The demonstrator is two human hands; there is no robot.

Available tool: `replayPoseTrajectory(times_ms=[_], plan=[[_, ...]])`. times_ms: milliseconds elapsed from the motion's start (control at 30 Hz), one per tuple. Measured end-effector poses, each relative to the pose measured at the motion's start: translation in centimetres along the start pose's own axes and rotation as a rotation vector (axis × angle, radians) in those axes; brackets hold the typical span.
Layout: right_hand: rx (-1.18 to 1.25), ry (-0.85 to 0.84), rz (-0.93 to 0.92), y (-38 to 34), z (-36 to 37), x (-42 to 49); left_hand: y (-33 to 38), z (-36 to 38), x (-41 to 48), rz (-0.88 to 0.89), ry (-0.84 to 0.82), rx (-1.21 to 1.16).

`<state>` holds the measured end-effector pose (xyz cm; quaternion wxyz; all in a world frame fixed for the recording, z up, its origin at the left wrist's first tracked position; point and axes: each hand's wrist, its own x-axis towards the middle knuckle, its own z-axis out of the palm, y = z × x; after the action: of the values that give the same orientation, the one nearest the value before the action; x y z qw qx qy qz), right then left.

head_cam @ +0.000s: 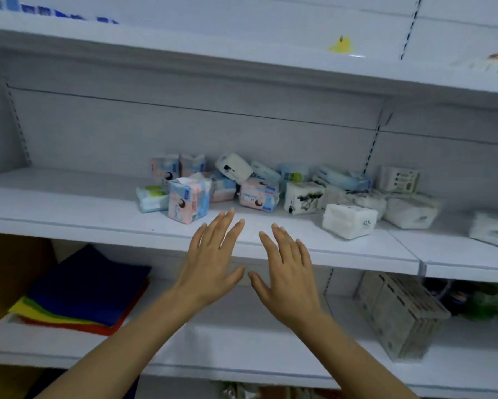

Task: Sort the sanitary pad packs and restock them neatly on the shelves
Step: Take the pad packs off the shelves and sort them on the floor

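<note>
Pad packs (259, 185) jumbled on middle shelf (69, 203), hands (250, 263) empty, fingers straight

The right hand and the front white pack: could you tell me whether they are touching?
Apart. The head view shows bare shelf between the open right hand and the white pack.

Shop, white slotted retail shelves (104, 217), stocked packs (189, 201)
</note>
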<state>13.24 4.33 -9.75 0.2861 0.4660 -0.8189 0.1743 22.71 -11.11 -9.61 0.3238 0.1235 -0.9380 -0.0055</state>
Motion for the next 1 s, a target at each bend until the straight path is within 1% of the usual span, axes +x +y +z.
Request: replayPoseTrajectory(times_ms=[100,167,200,267,300,333,367,400,467,533,633,700,800,833,933,1000], plan=[[0.001,0.021,-0.033,0.3,2.4,4.5,-2.8,1.7,3.5,-0.026,0.063,0.009],[0.013,0.039,-0.05,0.8,3.8,7.2,-4.9,2.5,5.5,-0.063,0.156,0.02],[0.027,0.049,-0.045,1.0,4.4,8.3,-5.8,2.7,6.4,-0.122,0.23,0.018],[0.068,0.069,-0.021,1.7,5.8,9.9,-7.7,3.0,8.0,-0.347,0.36,-0.074],[0.086,0.081,-0.016,2.1,6.5,10.5,-8.5,3.3,8.7,-0.467,0.382,-0.16],[0.103,0.09,-0.02,2.6,7.0,11.1,-9.2,3.7,9.5,-0.536,0.364,-0.24],[0.116,0.099,-0.029,3.1,7.5,11.9,-9.7,4.2,10.1,-0.526,0.328,-0.269],[0.134,0.112,-0.038,3.6,7.9,12.9,-9.9,4.8,10.6,-0.452,0.283,-0.236],[0.235,0.153,-0.021,4.6,8.3,15.3,-9.5,6.5,11.2,-0.243,0.185,-0.119],[0.378,0.2,0.033,5.6,8.5,18.0,-8.1,7.9,12.1,-0.078,0.105,-0.018],[0.42,0.277,0.062,7.8,9.3,22.2,-6.2,9.4,13.3,0.119,0.064,0.083],[0.414,0.185,0.125,9.6,10.0,24.7,-6.0,9.5,13.3,0.158,0.085,0.059],[0.363,-0.001,0.173,12.1,11.7,27.9,-5.9,8.8,12.8,0.085,0.172,-0.1],[0.359,-0.073,0.178,12.7,12.2,28.9,-5.7,8.5,12.7,0.074,0.194,-0.112],[0.42,-0.303,0.231,14.0,13.8,30.8,-5.4,8.3,12.7,0.018,0.235,-0.041],[0.456,-0.374,0.26,14.6,14.6,31.7,-5.8,8.4,12.8,-0.024,0.219,-0.018]])
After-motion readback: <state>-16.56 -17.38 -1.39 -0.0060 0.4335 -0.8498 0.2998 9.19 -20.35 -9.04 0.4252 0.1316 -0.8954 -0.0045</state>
